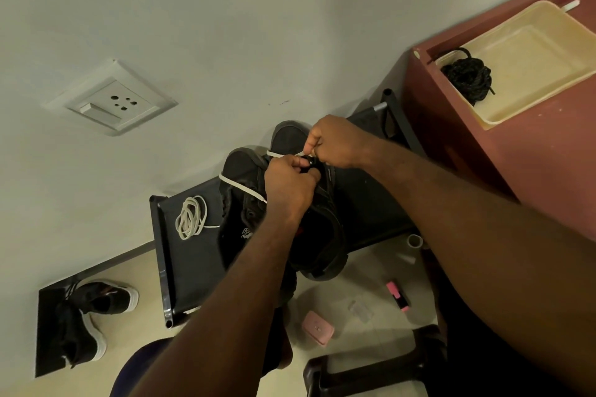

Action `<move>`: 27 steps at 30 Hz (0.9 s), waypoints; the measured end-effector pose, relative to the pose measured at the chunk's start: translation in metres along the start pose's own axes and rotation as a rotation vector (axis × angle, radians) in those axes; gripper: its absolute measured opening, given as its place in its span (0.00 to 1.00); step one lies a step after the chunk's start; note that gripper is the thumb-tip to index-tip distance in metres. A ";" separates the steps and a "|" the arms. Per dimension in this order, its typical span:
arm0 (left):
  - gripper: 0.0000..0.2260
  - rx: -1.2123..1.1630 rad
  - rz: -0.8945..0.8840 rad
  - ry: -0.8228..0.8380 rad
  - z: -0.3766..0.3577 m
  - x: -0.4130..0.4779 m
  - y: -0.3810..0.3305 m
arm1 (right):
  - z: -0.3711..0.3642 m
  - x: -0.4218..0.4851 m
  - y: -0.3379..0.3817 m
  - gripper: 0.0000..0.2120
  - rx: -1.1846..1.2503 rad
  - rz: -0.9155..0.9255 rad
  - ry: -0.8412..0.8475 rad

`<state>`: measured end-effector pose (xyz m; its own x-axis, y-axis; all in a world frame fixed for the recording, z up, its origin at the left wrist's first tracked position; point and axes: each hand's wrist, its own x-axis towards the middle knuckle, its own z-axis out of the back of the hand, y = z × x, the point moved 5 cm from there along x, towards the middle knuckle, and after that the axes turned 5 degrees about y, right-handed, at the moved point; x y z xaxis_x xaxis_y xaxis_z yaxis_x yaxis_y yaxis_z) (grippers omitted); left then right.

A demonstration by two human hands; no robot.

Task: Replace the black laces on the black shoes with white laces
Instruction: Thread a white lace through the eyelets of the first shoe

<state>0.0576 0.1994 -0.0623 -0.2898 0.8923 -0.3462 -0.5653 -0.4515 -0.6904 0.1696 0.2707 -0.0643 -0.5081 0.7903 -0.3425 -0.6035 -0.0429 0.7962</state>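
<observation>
Two black shoes stand side by side on a black shoe rack (180, 255), the left shoe (240, 203) nearer the wall socket and the right shoe (324, 235) under my hands. My left hand (288, 185) grips the right shoe's upper at the eyelets, fingers curled. My right hand (332, 142) pinches a white lace (240, 187) that runs across the left shoe's toe. A second white lace (190, 217) lies coiled on the rack. The black laces (467, 74) sit bundled in a cream tray (529, 87).
The cream tray rests on a maroon cabinet (516, 164) at the right. On the floor lie another pair of black sneakers (87, 319) on a dark mat, a pink case (317, 327), a pink marker (400, 295) and a dark stool (371, 371). A wall socket (111, 100) is at left.
</observation>
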 end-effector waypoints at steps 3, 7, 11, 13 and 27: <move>0.04 0.029 -0.020 -0.019 0.000 -0.001 -0.001 | -0.002 -0.002 0.003 0.11 -0.045 0.012 0.043; 0.05 0.071 -0.038 -0.018 0.000 -0.001 -0.006 | -0.003 -0.004 0.003 0.11 -0.045 -0.009 0.104; 0.07 0.222 -0.109 -0.033 -0.001 0.002 -0.007 | -0.003 -0.003 0.001 0.10 0.012 -0.053 0.078; 0.08 0.340 -0.148 -0.073 -0.003 0.002 -0.006 | -0.004 -0.004 0.003 0.11 -0.017 -0.068 0.100; 0.10 0.377 -0.156 -0.243 -0.007 -0.011 -0.012 | -0.002 -0.005 0.002 0.11 -0.012 -0.024 0.122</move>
<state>0.0736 0.1952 -0.0546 -0.3265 0.9428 -0.0669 -0.8443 -0.3228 -0.4277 0.1695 0.2653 -0.0620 -0.5638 0.7109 -0.4204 -0.6236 -0.0326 0.7811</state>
